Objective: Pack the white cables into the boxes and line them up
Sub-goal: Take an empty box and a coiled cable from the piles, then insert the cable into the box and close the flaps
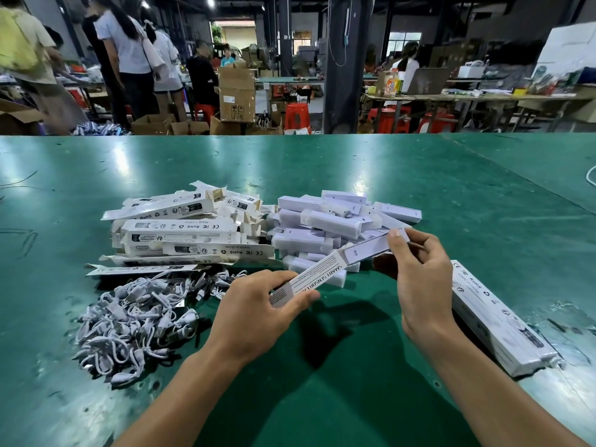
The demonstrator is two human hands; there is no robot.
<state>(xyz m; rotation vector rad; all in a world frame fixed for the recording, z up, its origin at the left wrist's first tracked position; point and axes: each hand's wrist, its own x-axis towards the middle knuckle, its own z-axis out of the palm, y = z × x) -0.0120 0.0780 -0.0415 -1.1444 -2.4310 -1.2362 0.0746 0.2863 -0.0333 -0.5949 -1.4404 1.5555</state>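
Head view: both hands [258, 304] grip a long cardboard box [325, 269].

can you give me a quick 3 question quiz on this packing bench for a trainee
1. True or false: the left hand holds one end of a printed box.
2. The loose white cables lie: a) left of the hands, b) right, c) behind the boxes?
3. What does the right hand pinch?

Key: 1 true. 2 a. 3 the white insert sticking out of the box's far end.
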